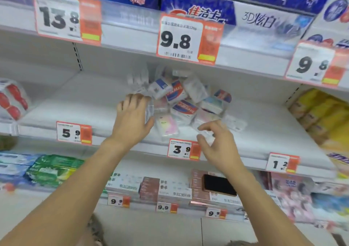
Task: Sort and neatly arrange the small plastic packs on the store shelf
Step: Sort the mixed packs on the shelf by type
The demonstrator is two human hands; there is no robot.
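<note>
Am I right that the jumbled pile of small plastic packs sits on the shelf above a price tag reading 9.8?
Not quite. The head view shows the pile of small plastic packs on the shelf above the price tag reading 3.9; the 9.8 tag hangs on the shelf edge over the pile.

A loose heap of small clear plastic packs point(181, 102) lies jumbled on the white metal store shelf point(79, 102), tilted every way and overlapping. Several carry red-and-blue labels, one at 7 o'clock of the heap is pink, one at 3 o'clock pale blue. A few clear packs stand upright at 11 o'clock.
</note>
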